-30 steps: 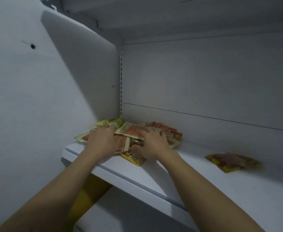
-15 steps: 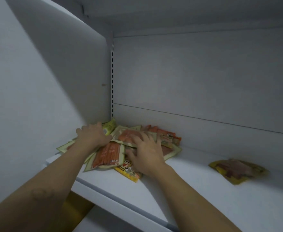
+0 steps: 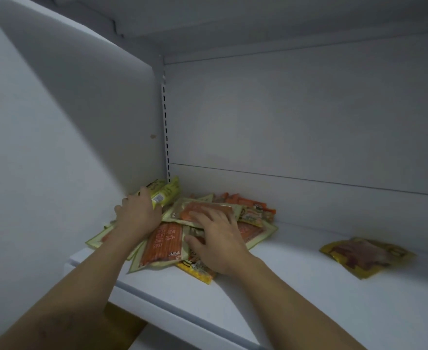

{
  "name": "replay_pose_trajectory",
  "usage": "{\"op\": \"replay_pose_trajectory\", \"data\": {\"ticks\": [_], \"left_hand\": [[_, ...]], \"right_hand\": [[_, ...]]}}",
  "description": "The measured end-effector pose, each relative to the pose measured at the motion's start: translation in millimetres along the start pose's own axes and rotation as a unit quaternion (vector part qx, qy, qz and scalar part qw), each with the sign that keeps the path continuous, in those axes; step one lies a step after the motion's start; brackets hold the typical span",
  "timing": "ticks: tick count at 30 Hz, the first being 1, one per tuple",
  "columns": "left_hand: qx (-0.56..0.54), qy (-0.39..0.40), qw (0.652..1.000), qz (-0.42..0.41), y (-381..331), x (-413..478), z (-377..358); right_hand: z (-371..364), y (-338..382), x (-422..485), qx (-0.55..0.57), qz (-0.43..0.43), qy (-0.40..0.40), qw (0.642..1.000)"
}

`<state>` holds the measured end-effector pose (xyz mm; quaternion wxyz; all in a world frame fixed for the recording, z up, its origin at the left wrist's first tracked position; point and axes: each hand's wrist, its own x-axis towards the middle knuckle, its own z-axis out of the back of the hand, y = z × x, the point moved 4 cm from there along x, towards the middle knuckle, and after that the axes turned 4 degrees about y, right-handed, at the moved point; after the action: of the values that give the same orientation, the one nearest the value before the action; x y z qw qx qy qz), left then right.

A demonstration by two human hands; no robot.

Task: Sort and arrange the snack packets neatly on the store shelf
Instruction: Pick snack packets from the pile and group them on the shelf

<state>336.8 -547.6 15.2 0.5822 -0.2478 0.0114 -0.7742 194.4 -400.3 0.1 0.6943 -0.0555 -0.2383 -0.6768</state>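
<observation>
Shelf (image 3: 258,311): white, its front edge ran nearest.
Right hand (image 3: 218,239): fingers spread flat, pressing on the top orange packet (image 3: 209,209).
Left hand (image 3: 138,215): fingers curled round a yellow-green packet (image 3: 167,192).
Pile of snack packets (image 3: 162,245): lay heaped loose in the shelf's back left corner.
Lone yellow packet (image 3: 364,255): lay flat, well apart to the right.
Slotted upright (image 3: 166,135): stood in the corner behind.
</observation>
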Motion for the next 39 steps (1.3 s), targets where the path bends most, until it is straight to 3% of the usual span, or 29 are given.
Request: {"op": "replay_pose_trajectory", "data": {"ticks": [3, 5, 8, 10, 14, 19, 23, 28, 36, 39], "left_hand": [[-0.045, -0.069, 0.995, -0.052, -17, -19, 15], [-0.050, -0.100, 0.990, -0.085, -33, -35, 24], [-0.051, -0.103, 0.985, -0.129, -62, -64, 30], [-0.054, -0.082, 0.984, -0.151, -83, -81, 29], [-0.167, -0.038, 0.967, -0.191, -120, -108, 32], [-0.331, 0.077, 0.905, -0.255, -164, -126, 20], [-0.457, 0.128, 0.850, -0.229, -204, -133, 13], [-0.502, 0.190, 0.813, -0.224, -267, -151, 2], [-0.567, 0.344, 0.728, -0.171, -370, -190, -18], [-0.614, 0.388, 0.677, -0.119, -401, -203, -26]], "right_hand": [[2, 0, -2, 0.126, -0.005, -0.016, 0.992], [9, -2, -2, 0.268, -0.044, -0.022, 0.962], [20, -4, 0, 0.506, -0.114, -0.010, 0.855], [29, -8, 0, 0.601, -0.142, -0.026, 0.786], [49, -27, -10, 0.607, -0.195, -0.104, 0.763], [81, -72, -49, 0.655, -0.218, -0.145, 0.708], [107, -111, -86, 0.657, -0.231, -0.151, 0.702], [143, -156, -132, 0.650, -0.247, -0.168, 0.698], [203, -226, -201, 0.567, -0.275, -0.206, 0.748], [220, -245, -219, 0.521, -0.296, -0.216, 0.771]]}}
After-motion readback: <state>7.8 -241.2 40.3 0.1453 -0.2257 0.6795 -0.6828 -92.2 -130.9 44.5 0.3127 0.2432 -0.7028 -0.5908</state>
